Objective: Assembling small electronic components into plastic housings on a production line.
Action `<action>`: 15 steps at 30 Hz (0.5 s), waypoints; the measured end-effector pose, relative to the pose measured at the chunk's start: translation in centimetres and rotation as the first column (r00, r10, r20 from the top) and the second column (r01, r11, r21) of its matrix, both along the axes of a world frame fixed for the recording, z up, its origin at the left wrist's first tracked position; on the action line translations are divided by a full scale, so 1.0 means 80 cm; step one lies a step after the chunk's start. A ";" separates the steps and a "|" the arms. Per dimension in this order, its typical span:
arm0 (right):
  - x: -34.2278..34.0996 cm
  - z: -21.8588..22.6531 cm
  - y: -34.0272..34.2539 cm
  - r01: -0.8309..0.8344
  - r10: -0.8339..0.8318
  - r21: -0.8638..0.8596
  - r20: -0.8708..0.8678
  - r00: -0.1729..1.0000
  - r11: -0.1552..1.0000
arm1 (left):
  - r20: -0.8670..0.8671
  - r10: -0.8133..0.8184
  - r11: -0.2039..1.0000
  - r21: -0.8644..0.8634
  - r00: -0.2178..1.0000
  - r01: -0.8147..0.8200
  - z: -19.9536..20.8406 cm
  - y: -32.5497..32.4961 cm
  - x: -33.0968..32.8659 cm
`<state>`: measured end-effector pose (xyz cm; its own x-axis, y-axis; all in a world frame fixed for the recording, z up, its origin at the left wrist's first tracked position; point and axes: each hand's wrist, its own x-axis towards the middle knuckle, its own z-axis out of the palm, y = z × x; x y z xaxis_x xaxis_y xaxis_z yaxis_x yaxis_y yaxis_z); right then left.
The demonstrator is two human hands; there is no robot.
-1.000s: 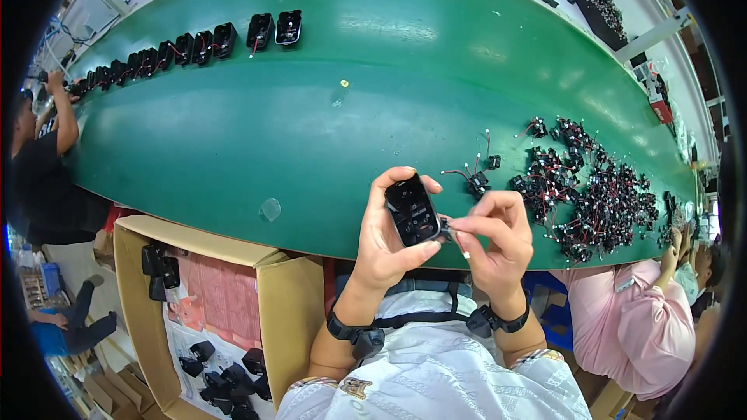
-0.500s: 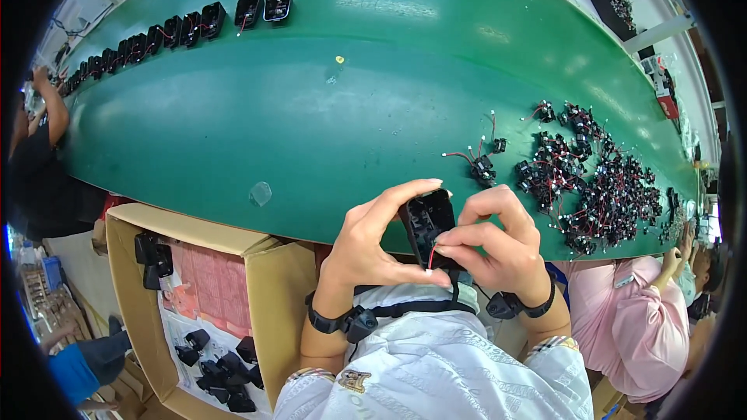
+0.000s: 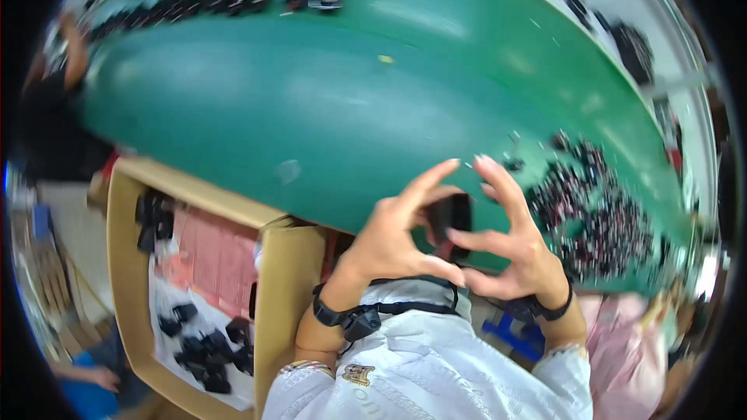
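Two bare hands worked around one black case point(image 3: 461, 214), which sat up between the fingers, over or just short of the near edge of the worktop point(image 3: 327, 109). The left hand point(image 3: 393, 237) cupped it, fingers wrapped about its left side and thumb stretched out below. The fingers of the right hand point(image 3: 517, 253) were spread well apart, one tip against the case; a reddish streak by that tip was too blurred to name. The step in hand looked like fingertip work on the case, and the next move seemed to call for a steady left hold and a finer right pinch.

Left of the fingers stood a cardboard box point(image 3: 292, 319) with dark pieces point(image 3: 210, 358) lying in it. Just beyond the right fingertips lay a loose part point(image 3: 513, 164); further right spread a heap of small parts point(image 3: 611, 225). Ahead and left of the fingers lay a clear scrap point(image 3: 289, 171), then a yellow bit point(image 3: 385, 59). Farthest from the fingers, a blurred row of black housings point(image 3: 194, 6) ran leftward.
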<state>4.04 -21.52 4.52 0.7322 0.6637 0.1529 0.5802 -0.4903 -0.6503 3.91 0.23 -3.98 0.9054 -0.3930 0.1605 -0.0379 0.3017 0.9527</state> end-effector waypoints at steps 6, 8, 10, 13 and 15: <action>0.042 0.022 0.048 -0.141 0.138 -0.012 -0.118 0.983 0.990 | -0.022 0.074 0.996 0.050 0.997 -0.073 0.037 0.027 -0.013; 0.073 0.024 0.091 -0.304 0.309 -0.099 0.043 0.950 0.948 | 0.113 0.320 0.922 0.191 0.941 -0.336 0.030 0.046 -0.051; 0.149 0.027 0.114 -0.230 0.239 -0.067 0.265 0.934 0.971 | 0.066 0.436 0.836 0.340 0.898 -0.431 0.080 0.097 -0.115; 0.330 -0.003 0.071 0.053 -0.012 -0.081 0.437 0.899 0.995 | -0.006 0.437 0.789 0.482 0.899 -0.381 0.151 0.212 -0.231; 0.414 -0.036 0.060 0.166 -0.080 -0.131 0.498 0.864 0.977 | -0.114 0.680 0.554 0.727 0.725 -0.405 0.160 0.266 -0.272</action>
<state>37.17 -16.70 1.65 0.6695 0.6204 0.4084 0.7295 -0.6528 -0.2041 -17.85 21.48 8.81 0.9048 0.3207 -0.2801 0.3812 -0.3170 0.8685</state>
